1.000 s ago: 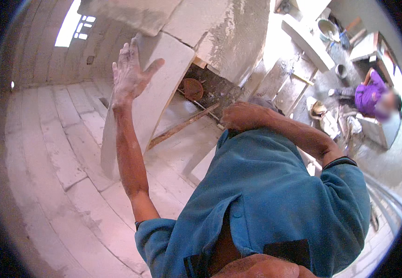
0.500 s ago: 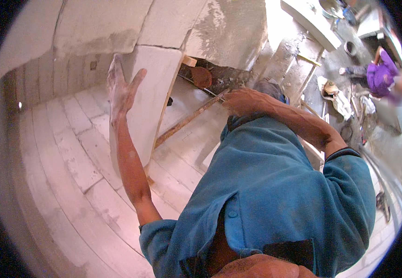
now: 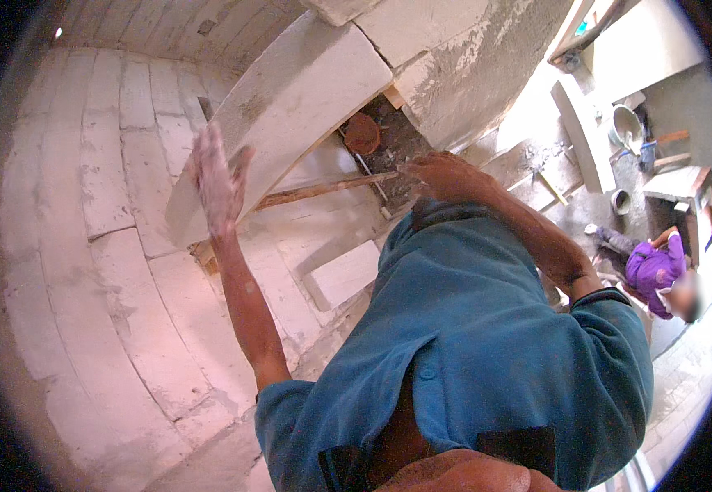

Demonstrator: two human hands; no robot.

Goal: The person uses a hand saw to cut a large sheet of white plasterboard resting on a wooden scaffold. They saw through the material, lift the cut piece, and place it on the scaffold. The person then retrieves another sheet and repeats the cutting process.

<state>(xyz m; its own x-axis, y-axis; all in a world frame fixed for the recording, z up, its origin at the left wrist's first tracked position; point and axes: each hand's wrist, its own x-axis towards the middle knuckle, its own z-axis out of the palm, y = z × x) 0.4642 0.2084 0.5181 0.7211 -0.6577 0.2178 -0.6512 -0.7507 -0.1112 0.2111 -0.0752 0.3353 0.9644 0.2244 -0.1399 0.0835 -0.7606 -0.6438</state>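
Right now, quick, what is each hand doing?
Left hand: open, fingers spread flat against the big white block, holding nothing.
Right hand: fingers curled at the block's lower end; cannot tell if it holds anything.

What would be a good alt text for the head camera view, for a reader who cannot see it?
A person in a blue shirt presses the open left hand flat against a large pale block leaning at a white block wall, while the right hand rests near a wooden strip. A person in purple crouches at far right.
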